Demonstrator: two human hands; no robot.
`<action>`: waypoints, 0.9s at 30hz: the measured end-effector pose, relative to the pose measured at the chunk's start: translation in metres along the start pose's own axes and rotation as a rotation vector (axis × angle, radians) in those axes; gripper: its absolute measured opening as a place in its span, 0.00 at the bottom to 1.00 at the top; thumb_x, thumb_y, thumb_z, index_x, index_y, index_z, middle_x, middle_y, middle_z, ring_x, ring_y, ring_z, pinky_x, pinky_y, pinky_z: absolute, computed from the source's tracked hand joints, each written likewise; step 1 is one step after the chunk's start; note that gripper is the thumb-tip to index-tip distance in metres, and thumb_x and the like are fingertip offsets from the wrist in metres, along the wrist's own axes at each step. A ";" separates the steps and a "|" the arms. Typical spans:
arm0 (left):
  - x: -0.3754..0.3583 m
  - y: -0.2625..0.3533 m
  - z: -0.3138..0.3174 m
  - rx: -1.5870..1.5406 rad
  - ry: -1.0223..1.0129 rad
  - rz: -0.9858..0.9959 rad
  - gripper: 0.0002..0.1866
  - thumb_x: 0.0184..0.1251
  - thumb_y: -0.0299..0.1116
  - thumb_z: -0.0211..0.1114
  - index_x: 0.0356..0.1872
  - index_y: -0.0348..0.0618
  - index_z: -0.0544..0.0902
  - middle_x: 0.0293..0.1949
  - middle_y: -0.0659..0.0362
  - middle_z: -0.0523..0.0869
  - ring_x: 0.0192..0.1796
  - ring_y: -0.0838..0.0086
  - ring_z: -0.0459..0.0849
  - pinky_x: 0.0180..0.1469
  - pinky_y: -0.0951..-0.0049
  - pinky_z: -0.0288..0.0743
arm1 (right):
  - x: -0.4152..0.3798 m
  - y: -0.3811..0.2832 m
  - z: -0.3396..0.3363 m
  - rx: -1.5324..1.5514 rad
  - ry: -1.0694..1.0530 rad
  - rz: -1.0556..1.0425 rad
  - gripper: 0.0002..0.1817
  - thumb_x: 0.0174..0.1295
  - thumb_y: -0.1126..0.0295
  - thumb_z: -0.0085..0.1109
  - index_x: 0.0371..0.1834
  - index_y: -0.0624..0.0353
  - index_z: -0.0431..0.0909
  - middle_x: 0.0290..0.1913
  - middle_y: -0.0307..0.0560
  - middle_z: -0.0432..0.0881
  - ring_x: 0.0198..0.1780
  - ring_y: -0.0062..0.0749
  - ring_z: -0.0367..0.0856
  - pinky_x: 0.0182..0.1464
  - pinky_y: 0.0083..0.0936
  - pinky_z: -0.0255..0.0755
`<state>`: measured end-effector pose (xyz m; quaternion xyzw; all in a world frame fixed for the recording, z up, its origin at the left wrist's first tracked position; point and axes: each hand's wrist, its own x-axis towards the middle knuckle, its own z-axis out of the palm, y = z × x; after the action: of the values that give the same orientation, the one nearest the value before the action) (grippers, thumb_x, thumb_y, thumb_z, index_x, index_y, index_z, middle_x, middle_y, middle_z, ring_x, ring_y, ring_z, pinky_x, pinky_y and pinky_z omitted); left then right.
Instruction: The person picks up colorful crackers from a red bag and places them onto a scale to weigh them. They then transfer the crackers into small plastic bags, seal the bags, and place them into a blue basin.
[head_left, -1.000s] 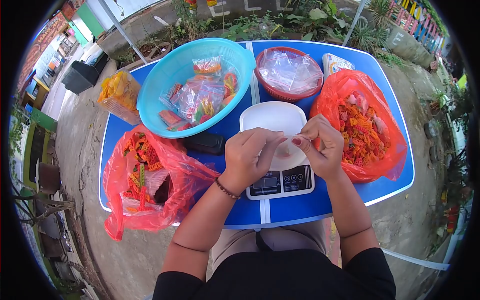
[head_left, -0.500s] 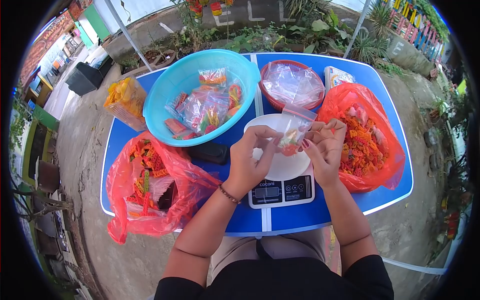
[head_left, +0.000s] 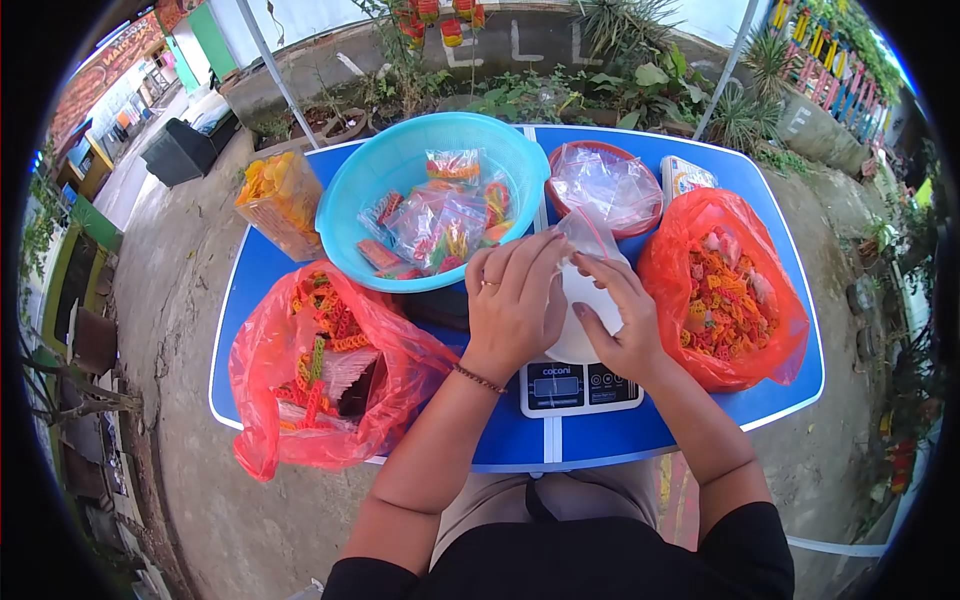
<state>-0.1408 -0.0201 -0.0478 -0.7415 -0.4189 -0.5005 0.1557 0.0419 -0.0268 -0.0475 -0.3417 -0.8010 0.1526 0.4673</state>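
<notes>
A small clear zip bag point(head_left: 588, 228) with a reddish seal strip is held up over the white plate point(head_left: 578, 342) of a kitchen scale point(head_left: 582, 390). My left hand point(head_left: 518, 300), back towards me, is closed on the bag's left side and hides its lower part. On the other side, the fingers of my right hand point(head_left: 622, 318) grip the bag near its top, with the thumb bent below. Just behind the bag is a red basket point(head_left: 652, 212) of clear bags.
A turquoise basin point(head_left: 335, 215) holds several filled packets. Red plastic bags with orange and red crinkled pieces stand at the left point(head_left: 260, 375) and right point(head_left: 795, 340). A container of yellow chips point(head_left: 280, 205) and a white pack point(head_left: 686, 176) sit on the blue table point(head_left: 500, 440).
My left hand has turned over the bag and now covers its lower part and contents. The right fingers have shifted towards the bag's top. The whole view has shifted slightly.
</notes>
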 end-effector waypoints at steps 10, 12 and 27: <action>-0.002 -0.028 -0.005 0.265 0.054 -0.329 0.28 0.61 0.32 0.65 0.66 0.47 0.79 0.69 0.60 0.77 0.73 0.64 0.70 0.75 0.44 0.41 | 0.073 0.003 0.042 -0.102 -0.130 -0.078 0.33 0.58 0.77 0.59 0.71 0.57 0.73 0.71 0.52 0.75 0.70 0.51 0.73 0.72 0.49 0.63; -0.003 -0.029 -0.003 0.290 0.064 -0.371 0.28 0.64 0.36 0.66 0.68 0.47 0.78 0.76 0.54 0.70 0.78 0.58 0.64 0.76 0.39 0.36 | 0.081 0.005 0.054 -0.154 -0.140 -0.076 0.30 0.58 0.77 0.59 0.68 0.57 0.76 0.71 0.52 0.76 0.71 0.51 0.72 0.72 0.50 0.63; -0.010 -0.007 0.007 0.178 -0.061 -0.127 0.21 0.61 0.32 0.68 0.58 0.55 0.84 0.73 0.58 0.74 0.76 0.61 0.70 0.78 0.41 0.36 | 0.049 0.030 0.014 -0.132 0.018 -0.052 0.20 0.56 0.84 0.60 0.53 0.60 0.83 0.61 0.52 0.82 0.65 0.52 0.77 0.68 0.45 0.69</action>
<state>-0.1431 -0.0160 -0.0610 -0.7116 -0.5123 -0.4474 0.1762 0.0258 0.0293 -0.0402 -0.3521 -0.8137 0.0843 0.4548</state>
